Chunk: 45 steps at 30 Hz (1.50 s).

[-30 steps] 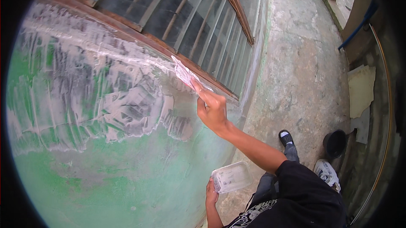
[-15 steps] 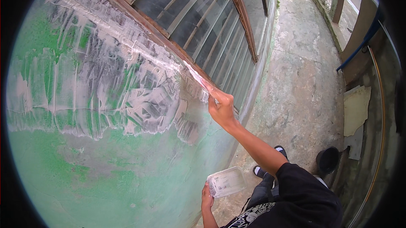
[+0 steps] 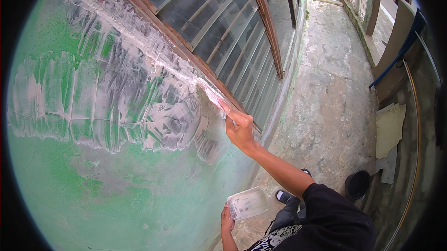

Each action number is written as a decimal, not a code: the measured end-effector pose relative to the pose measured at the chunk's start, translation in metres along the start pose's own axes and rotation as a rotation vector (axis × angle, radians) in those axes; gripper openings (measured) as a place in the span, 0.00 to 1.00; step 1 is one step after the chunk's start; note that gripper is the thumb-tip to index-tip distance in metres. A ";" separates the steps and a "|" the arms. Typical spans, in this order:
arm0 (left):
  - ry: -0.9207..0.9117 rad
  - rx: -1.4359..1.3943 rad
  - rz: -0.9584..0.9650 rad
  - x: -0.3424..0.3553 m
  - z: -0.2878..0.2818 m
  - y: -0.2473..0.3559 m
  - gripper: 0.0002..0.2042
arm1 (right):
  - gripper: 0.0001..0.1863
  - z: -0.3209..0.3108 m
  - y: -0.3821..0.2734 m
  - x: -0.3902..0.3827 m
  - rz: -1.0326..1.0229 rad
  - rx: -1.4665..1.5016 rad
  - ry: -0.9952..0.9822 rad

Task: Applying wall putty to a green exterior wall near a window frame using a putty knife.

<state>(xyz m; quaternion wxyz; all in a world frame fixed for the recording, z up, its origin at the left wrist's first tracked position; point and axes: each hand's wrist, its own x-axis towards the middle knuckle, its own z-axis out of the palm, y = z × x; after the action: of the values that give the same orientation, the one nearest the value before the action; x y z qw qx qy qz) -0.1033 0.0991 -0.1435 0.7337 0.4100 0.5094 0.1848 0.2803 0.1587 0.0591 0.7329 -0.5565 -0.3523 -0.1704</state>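
Note:
My right hand grips a putty knife smeared with white putty. Its blade lies against the wall along the lower edge of the wooden window frame; the handle is mostly hidden by my fingers. Low beside the wall, my left hand holds a clear rectangular plastic tub by its left side, with whitish residue inside. Streaky whitish putty covers the upper part of the green wall, thickest in a band below the frame.
Louvred glass panes fill the window. A concrete walkway runs off ahead on the right. A black bucket stands near my feet, beside a pale broken board. A long thin pole leans at the far right.
My right hand and the putty knife have shifted slightly left against the wall. My view has tilted a little; the left hand still holds the tub in about the same place.

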 end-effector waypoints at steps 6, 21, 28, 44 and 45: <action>-0.013 -0.006 0.030 -0.003 -0.002 -0.004 0.26 | 0.33 -0.007 -0.005 0.010 0.038 0.017 -0.096; -0.007 -0.022 0.047 -0.012 0.035 0.012 0.25 | 0.34 -0.014 -0.022 0.023 0.058 0.063 -0.100; -0.003 -0.060 0.077 -0.018 0.065 0.029 0.25 | 0.22 -0.030 -0.043 0.038 0.108 0.081 -0.120; 0.115 0.008 0.326 -0.049 0.129 0.092 0.25 | 0.20 -0.164 -0.064 -0.041 0.393 0.036 -1.333; 0.119 -0.004 0.317 -0.050 0.133 0.094 0.25 | 0.20 -0.164 -0.064 -0.038 0.361 -0.025 -1.388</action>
<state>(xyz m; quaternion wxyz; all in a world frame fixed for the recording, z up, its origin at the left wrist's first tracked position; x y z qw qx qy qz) 0.0097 0.0656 -0.0204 0.6647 0.4718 0.4806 0.3233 0.2665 -0.0213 0.0551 0.3498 -0.5945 -0.6378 0.3426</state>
